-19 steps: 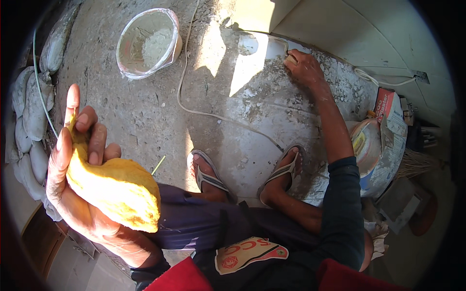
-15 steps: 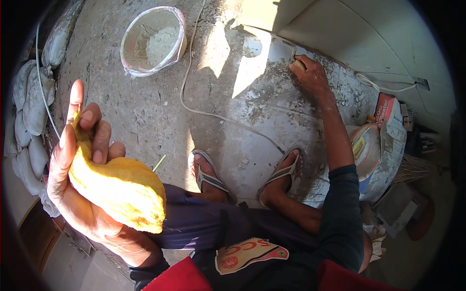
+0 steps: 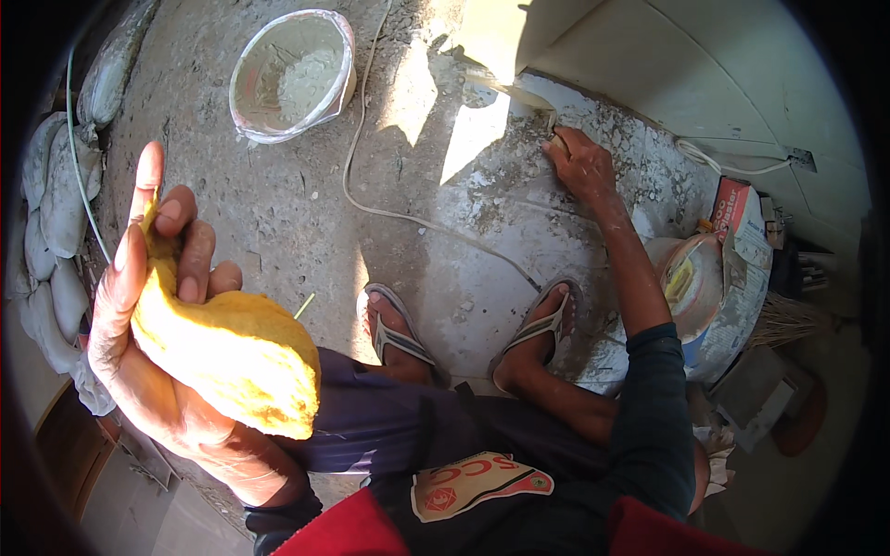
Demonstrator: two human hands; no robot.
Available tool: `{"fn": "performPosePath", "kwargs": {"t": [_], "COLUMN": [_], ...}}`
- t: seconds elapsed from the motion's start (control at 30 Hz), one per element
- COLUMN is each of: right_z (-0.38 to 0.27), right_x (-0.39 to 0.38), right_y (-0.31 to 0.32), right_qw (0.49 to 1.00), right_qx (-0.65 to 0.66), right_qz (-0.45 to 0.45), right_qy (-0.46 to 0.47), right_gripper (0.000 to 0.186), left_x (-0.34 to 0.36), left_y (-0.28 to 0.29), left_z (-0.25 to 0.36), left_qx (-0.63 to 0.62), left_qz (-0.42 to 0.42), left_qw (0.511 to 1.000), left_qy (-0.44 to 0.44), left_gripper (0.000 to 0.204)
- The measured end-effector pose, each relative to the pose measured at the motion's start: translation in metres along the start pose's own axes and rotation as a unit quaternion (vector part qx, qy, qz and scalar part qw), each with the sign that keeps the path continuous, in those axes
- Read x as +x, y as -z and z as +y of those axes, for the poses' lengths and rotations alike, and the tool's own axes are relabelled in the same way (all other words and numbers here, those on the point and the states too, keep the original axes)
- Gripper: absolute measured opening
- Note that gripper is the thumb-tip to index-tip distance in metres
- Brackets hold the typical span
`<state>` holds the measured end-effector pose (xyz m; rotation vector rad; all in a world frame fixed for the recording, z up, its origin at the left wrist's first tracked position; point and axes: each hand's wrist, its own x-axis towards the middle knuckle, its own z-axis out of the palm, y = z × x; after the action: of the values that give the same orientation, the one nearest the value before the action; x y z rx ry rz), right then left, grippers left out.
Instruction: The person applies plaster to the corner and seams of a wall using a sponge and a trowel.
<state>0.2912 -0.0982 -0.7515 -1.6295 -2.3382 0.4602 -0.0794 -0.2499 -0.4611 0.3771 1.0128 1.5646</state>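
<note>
While the left hand (image 3: 158, 394) has its grip around a soft yellow piece (image 3: 227, 357), the right hand (image 3: 586, 171) holds a flat-bladed tool (image 3: 519, 94) near the floor (image 3: 278, 213) edge.

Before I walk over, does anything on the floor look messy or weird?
Yes. Near the right hand, the floor is blotchy with white smears, unlike the plainer grey ground further left. The bucket has a smeared rim too. Also, a loose cord winds across toward the right sandal, where it might trip someone.
</note>
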Motion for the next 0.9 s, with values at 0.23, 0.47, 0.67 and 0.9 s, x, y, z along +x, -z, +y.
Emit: {"fn": "performPosePath", "kwargs": {"t": [0.23, 0.47, 0.67, 0.9], "right_z": [-0.006, 0.005, -0.006, -0.003], "right_x": [0.014, -0.009, 0.014, 0.013], "right_y": [-0.032, -0.036, -0.038, -0.033], "right_qw": [0.999, 0.996, 0.996, 0.997], "right_qx": [-0.032, -0.007, -0.005, -0.017], "right_qz": [0.038, 0.077, 0.074, 0.068], "right_qy": [0.015, 0.036, 0.050, 0.045], "right_gripper": [0.028, 0.023, 0.019, 0.019], "left_x": [0.002, 0.005, 0.004, 0.002], "left_y": [-0.002, -0.005, -0.002, -0.006], "left_z": [-0.002, -0.006, -0.002, -0.002], "left_qx": [0.006, 0.005, 0.017, 0.016], "left_qz": [-0.005, -0.004, 0.004, -0.007], "left_qw": [1.000, 1.000, 1.000, 1.000], "left_qy": [0.013, 0.009, 0.009, -0.002], "left_gripper": [0.063, 0.064, 0.064, 0.064]}}
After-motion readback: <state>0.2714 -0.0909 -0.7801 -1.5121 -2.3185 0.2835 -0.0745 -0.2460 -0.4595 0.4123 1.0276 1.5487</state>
